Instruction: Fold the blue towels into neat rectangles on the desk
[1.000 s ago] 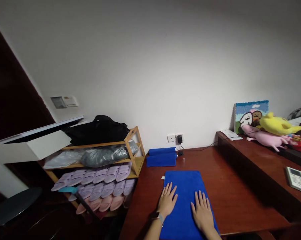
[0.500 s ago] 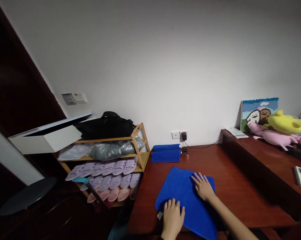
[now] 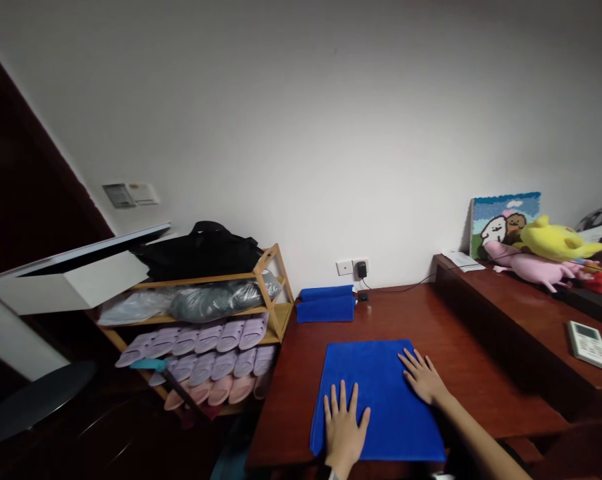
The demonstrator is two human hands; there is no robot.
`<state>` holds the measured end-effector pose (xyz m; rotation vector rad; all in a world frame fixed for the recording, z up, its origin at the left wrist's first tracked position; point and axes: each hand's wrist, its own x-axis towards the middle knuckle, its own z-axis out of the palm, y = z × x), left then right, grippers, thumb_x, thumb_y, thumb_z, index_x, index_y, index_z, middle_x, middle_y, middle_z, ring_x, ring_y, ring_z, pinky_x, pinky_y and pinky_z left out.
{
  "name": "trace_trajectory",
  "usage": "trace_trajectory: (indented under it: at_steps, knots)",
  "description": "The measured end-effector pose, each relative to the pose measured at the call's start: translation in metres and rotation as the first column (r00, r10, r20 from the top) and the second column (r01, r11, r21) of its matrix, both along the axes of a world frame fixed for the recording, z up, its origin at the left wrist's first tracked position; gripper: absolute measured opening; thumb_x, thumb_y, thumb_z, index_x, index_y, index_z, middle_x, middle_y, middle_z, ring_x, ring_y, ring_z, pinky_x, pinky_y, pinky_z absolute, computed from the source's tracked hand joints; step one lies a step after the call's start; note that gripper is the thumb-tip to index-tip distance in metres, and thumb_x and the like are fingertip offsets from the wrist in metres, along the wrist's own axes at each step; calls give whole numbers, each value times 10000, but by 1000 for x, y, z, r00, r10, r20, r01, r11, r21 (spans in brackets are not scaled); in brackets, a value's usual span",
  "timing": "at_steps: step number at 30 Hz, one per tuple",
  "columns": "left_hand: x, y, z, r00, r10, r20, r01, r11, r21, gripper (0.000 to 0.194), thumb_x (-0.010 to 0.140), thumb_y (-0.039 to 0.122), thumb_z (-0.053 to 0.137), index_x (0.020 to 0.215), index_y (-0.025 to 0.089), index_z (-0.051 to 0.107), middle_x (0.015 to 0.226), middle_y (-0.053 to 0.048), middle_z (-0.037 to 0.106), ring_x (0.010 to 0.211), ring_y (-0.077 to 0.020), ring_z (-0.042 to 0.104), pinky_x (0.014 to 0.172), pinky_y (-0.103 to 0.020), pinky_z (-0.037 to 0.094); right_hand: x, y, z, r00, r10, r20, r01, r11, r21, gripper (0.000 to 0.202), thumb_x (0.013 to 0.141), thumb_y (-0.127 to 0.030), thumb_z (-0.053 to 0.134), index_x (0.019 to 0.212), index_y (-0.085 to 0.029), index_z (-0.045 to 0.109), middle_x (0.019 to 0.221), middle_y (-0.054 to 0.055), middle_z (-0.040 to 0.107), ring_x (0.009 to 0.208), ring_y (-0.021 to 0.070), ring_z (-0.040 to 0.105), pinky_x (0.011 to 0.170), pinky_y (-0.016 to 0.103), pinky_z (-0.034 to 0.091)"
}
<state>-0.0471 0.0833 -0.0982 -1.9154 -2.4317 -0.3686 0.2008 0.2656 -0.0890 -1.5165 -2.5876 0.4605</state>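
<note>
A blue cloth [image 3: 381, 400] lies flat and roughly square at the front of the brown table [image 3: 281, 413]. On its lower left part rests my left hand [image 3: 344, 427], palm down with the fingers spread. My right hand [image 3: 425, 379] also lies palm down, across the cloth's right edge, fingers apart. Neither hand grips anything. Farther back, by the wall, sit folded blue cloths [image 3: 327, 305], apart from both hands.
Left of the table stands a wooden rack [image 3: 275, 293] with slippers [image 3: 208, 337], a black bag [image 3: 203, 253] and a white box [image 3: 101, 277]. A raised ledge on the right bears plush toys [image 3: 531, 263] and a white remote-like device [image 3: 589, 345]. A black charger [image 3: 361, 269] is plugged into the wall.
The blue cloth has turned from a skewed lie to nearly square with the table. My right hand has moved to its right edge, and the left hand's fingers have spread wider.
</note>
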Motion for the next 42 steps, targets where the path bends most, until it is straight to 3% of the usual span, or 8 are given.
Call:
trace_trajectory:
  at_steps: [4,7,17,22,27,34,37,42]
  knots:
    - [-4,9,24,999,-40,-15,40,999,0,652,1008,644,325,1531,292,491,1598,-101,476,1493,-385,370,1231,-617,234,-13,15,-1,993,-121,-12,121,992,-24,674,1022,-530,155,1638,-262,223,1720,-16,147,1586,255,91,1277,487,124]
    - [-18,21,34,990,-140,-25,140,990,-12,619,1024,603,330,1561,314,433,1661,-54,373,1538,-334,295,1252,-562,235,-27,25,-7,990,-138,14,138,990,-7,699,1022,-530,164,1644,-213,191,1720,12,146,1589,234,75,1281,464,85]
    - [-24,28,22,995,-98,-31,96,992,-82,616,1027,597,353,1600,375,312,1698,-19,259,1564,-334,213,1253,-593,226,-35,48,-6,986,-155,57,156,987,-26,718,1026,-502,137,1643,-134,157,1721,51,145,1589,210,83,1279,422,25]
    - [-20,38,28,995,-79,-64,77,996,-33,615,1040,602,306,1568,307,420,1661,-57,358,1537,-326,302,1248,-565,271,-36,44,-12,983,-177,39,177,984,-2,726,1025,-488,121,1641,-103,131,1723,67,132,1589,196,77,1281,401,15]
    - [22,97,33,966,-256,-49,260,959,111,540,1080,483,268,1548,288,455,1650,-45,393,1530,-249,328,1261,-485,282,-35,47,-18,985,-168,37,168,986,5,714,1024,-458,95,1641,-100,119,1721,48,129,1588,182,84,1284,398,27]
    - [79,176,16,924,-375,80,373,927,37,565,1076,525,207,1550,328,445,1649,-45,397,1536,-255,317,1258,-513,265,-32,53,-27,990,-128,51,128,992,13,694,1015,-403,114,1640,-101,137,1722,47,111,1589,190,69,1284,407,30]
    - [55,177,9,941,-333,65,332,943,25,578,1071,551,178,1555,360,429,1665,-26,365,1546,-227,292,1268,-481,235,-33,53,-29,987,-153,45,152,988,22,702,1016,-421,115,1640,-101,136,1718,56,135,1588,189,89,1284,412,41]
    - [-47,151,17,996,-83,-19,80,990,-114,620,1051,592,212,1599,334,344,1693,-32,289,1569,-246,219,1278,-485,181,-37,53,-24,982,-175,72,173,984,30,710,1022,-449,102,1640,-100,131,1718,51,137,1587,189,97,1285,411,44]
